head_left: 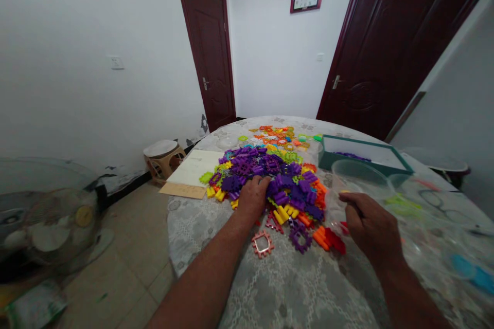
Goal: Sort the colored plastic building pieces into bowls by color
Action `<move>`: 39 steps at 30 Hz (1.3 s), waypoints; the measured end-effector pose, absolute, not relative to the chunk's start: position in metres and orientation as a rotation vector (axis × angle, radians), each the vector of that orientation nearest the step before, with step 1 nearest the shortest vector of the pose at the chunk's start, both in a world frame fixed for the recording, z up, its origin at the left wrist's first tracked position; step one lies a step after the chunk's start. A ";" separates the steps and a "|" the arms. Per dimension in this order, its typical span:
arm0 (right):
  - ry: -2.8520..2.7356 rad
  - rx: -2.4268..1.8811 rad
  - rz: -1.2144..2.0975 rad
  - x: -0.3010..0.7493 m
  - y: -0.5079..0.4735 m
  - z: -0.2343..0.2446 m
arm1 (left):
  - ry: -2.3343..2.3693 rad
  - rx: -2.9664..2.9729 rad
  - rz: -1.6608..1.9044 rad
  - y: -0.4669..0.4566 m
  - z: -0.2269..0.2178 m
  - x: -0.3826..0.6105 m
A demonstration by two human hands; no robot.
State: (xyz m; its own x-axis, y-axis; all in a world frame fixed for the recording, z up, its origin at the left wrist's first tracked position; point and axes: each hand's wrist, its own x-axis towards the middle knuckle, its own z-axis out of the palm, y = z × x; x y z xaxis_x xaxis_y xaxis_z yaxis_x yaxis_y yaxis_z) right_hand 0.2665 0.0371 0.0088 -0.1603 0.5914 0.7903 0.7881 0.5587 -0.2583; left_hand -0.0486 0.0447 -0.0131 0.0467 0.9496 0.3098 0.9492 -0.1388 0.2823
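A large heap of plastic interlocking building pieces (247, 162), mostly purple with yellow, orange and lime ones, covers the middle of the round table. My left hand (253, 198) rests in the front of the heap, fingers curled down among purple pieces; what they grip is hidden. To the right, my right hand (372, 229) is closed, thumb and forefinger together, beside a clear plastic tub (360, 177). I cannot make out what it holds. A pink square frame piece (262, 244), a purple cogged piece (300, 236) and a red piece (335, 240) lie in front of the heap.
A green-edged box (365, 151) with purple pieces inside stands at the back right. Orange pieces (276, 136) spread behind the heap. A pale board (195, 167) lies left on the patterned tablecloth (285, 293). Clear plastic and glasses (436, 200) are at right; a stool (164, 159) stands left.
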 end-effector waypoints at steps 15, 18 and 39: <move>-1.844 -1.142 -0.269 0.268 0.037 0.007 | 1.648 2.131 1.348 0.042 -0.014 -0.063; -1.850 -1.144 -0.264 0.268 0.037 0.007 | 1.514 2.120 1.472 0.041 -0.013 -0.064; -1.900 -1.008 -0.267 0.259 0.032 0.016 | 0.850 0.660 1.627 0.039 0.028 -0.031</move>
